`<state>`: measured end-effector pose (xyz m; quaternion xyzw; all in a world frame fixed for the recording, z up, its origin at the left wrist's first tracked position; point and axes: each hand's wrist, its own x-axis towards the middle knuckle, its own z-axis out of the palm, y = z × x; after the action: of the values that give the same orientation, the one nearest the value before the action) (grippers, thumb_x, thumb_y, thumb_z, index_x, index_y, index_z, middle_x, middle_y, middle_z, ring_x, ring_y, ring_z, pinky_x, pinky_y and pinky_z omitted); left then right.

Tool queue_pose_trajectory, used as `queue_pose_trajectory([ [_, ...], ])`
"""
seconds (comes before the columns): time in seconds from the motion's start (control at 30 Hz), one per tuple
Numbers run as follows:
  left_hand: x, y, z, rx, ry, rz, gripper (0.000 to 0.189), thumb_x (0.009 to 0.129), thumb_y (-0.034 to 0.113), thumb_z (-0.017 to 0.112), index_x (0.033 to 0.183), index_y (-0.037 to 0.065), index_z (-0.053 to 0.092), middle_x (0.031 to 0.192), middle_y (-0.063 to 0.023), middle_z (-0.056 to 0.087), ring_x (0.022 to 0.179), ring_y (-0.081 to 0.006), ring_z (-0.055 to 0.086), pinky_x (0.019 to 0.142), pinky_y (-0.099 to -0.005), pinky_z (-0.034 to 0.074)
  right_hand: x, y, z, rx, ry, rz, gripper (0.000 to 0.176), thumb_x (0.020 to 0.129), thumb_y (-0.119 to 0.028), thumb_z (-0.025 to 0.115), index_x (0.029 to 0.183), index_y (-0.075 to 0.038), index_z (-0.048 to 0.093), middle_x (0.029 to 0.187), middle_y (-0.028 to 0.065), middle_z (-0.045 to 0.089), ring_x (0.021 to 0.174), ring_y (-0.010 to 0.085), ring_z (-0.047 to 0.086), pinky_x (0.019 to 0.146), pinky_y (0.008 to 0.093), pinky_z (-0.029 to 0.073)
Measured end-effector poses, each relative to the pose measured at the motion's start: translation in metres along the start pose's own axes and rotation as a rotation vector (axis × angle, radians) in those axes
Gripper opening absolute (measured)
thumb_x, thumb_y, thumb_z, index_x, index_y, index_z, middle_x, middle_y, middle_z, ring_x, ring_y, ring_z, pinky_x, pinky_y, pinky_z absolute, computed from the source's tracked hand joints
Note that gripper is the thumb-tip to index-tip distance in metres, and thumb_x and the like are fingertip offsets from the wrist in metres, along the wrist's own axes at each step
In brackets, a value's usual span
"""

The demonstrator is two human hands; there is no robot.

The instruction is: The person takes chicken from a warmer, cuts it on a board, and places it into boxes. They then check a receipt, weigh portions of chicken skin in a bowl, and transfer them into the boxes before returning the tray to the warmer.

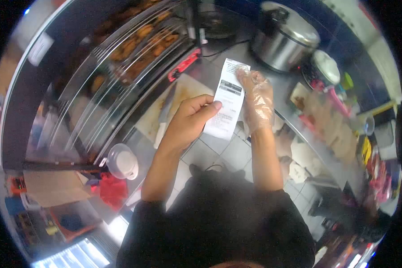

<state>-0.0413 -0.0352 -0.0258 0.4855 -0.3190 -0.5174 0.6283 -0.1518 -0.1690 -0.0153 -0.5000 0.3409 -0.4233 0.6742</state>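
At 10 o'clock the glass-fronted warmer case [120,58] holds browned pcs of food, too blurred to name. At 8 o'clock a white lidded cup [123,161] sits on the counter edge w/ red and orange clutter below it that can't be made out. Just left of centre a knife [165,111] lies flat on the cutting board [183,96], no hand on it and no food visible on the board. The bare left hand [190,120] is curled, thumb and forefinger pinching the lower left edge of the receipt [228,100]. The receipt hangs upright at centre, a touch toward 12 o'clock, printed side to the camera. The right hand [257,100], in a clear plastic glove, has its fingers together and nearly straight, pinching the slip's top right corner at 1 o'clock. Judging by this, the work is at the slip-reading stage: paper up and steadied by both hands, nothing picked, cut or packed yet. The print is too small to read, and the slip's lower end covers part of the floor tiles. A steel cooker [283,40] stands at 1 o'clock. The counter clutter [330,129] at 3 o'clock is smeared by the lens, and the person's dark top hides everything at 6 o'clock.
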Motion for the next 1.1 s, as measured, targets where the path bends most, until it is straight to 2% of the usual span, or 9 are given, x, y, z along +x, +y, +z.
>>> queue_pose_trajectory([
  [0.23,0.074,-0.049,0.165,0.110,-0.142,-0.073,0.021,0.099,0.017,0.060,0.105,-0.002,0.066,0.091,-0.0031,0.070,0.078,-0.0059,0.064,0.069,-0.0212,0.051,0.000,-0.049,-0.186,-0.067,0.197,-0.018,0.023,0.089,-0.021,0.071,0.094,0.001,0.067,0.085,0.0043,0.068,0.074,0.0098,0.060,0.065,0.0268,0.047],
  [0.3,0.095,-0.069,0.216,0.129,-0.184,-0.114,0.021,0.099,0.017,0.059,0.105,-0.002,0.066,0.091,-0.0029,0.070,0.078,-0.0055,0.064,0.069,-0.0210,0.050,0.005,-0.051,-0.246,0.032,0.263,-0.048,0.022,0.088,-0.021,0.072,0.094,0.000,0.068,0.084,0.0041,0.068,0.073,0.0094,0.060,0.065,0.0264,0.047],
  [0.33,0.067,-0.075,0.192,0.094,-0.245,-0.048,0.021,0.100,0.018,0.059,0.105,-0.002,0.066,0.091,-0.0034,0.070,0.078,-0.0055,0.064,0.068,-0.0212,0.051,-0.026,-0.041,-0.224,0.036,0.247,-0.120,0.019,0.088,-0.018,0.072,0.091,0.000,0.067,0.083,0.0026,0.066,0.071,0.0079,0.057,0.063,0.0253,0.045],
  [0.43,0.078,-0.102,0.252,0.074,-0.330,-0.092,0.022,0.100,0.018,0.058,0.105,-0.002,0.065,0.092,-0.0045,0.070,0.078,-0.0059,0.064,0.068,-0.0215,0.051,-0.045,-0.051,-0.288,0.157,0.286,-0.140,0.017,0.088,-0.017,0.073,0.088,-0.002,0.066,0.080,0.0009,0.065,0.070,0.0062,0.055,0.062,0.0237,0.044],
  [0.57,0.087,-0.129,0.326,0.077,-0.386,-0.126,0.022,0.100,0.017,0.058,0.105,-0.003,0.065,0.092,-0.0063,0.070,0.079,-0.0072,0.065,0.069,-0.0228,0.052,-0.059,-0.054,-0.367,0.116,0.403,-0.206,0.017,0.088,-0.017,0.073,0.088,-0.001,0.067,0.079,0.0016,0.066,0.068,0.0069,0.056,0.060,0.0245,0.044],
  [0.7,0.103,-0.145,0.362,0.103,-0.445,-0.194,0.021,0.100,0.017,0.058,0.104,-0.003,0.065,0.092,-0.0059,0.070,0.078,-0.0072,0.065,0.069,-0.0234,0.052,-0.064,-0.054,-0.408,0.118,0.473,-0.169,0.019,0.089,-0.017,0.072,0.089,0.001,0.068,0.078,0.0021,0.066,0.067,0.0072,0.057,0.060,0.0247,0.044],
  [0.93,0.133,-0.166,0.381,0.088,-0.606,-0.256,0.021,0.100,0.016,0.057,0.104,-0.003,0.064,0.091,-0.0052,0.070,0.078,-0.0071,0.064,0.070,-0.0236,0.052,-0.066,-0.044,-0.432,0.184,0.636,-0.289,0.022,0.089,-0.020,0.073,0.091,0.002,0.067,0.078,0.0028,0.066,0.069,0.0082,0.059,0.060,0.0247,0.046],
  [1.03,0.164,-0.167,0.401,0.081,-0.633,-0.210,0.020,0.101,0.015,0.056,0.104,-0.003,0.064,0.090,-0.0038,0.069,0.079,-0.0058,0.062,0.070,-0.0225,0.050,-0.050,-0.057,-0.446,0.000,0.737,-0.306,0.022,0.089,-0.020,0.074,0.089,0.002,0.067,0.077,0.0024,0.066,0.070,0.0087,0.059,0.059,0.0245,0.046],
  [1.1,0.178,-0.168,0.400,0.098,-0.635,-0.162,0.019,0.101,0.014,0.055,0.104,-0.002,0.064,0.090,-0.0026,0.068,0.079,-0.0047,0.061,0.070,-0.0217,0.049,-0.051,-0.067,-0.438,0.046,0.775,-0.349,0.022,0.090,-0.020,0.073,0.086,0.001,0.067,0.076,0.0018,0.065,0.068,0.0088,0.058,0.059,0.0247,0.045],
])
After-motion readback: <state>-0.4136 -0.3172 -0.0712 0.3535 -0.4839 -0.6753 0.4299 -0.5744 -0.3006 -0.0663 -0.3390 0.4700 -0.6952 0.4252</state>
